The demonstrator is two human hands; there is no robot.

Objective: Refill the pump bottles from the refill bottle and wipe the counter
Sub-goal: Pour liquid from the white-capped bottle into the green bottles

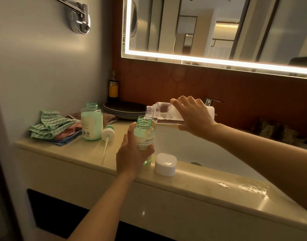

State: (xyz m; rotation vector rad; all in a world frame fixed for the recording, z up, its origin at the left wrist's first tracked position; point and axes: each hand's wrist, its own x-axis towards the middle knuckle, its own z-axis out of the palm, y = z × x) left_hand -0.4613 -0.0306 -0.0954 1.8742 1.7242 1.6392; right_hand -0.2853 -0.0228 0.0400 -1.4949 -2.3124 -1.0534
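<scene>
My left hand [130, 153] grips an open green pump bottle [145, 136] standing on the counter edge [90, 153]. My right hand [194, 115] holds the clear refill bottle [159, 113] tipped on its side, its mouth right over the green bottle's neck. Foamy liquid shows inside the refill bottle. A second open green bottle [91, 122] stands further left, nearly full of pale liquid. Beside it lies a white pump head [108, 134] with its long tube. A white cap [165, 164] rests on the counter in front of the sink.
Folded cloths [53, 127] are piled at the counter's left end. Dark plates [125, 110] are stacked at the back, with a dark bottle [113, 87] behind them. The white sink basin [192, 146] lies under my right arm. Wet patches [250, 186] glisten on the counter's front right.
</scene>
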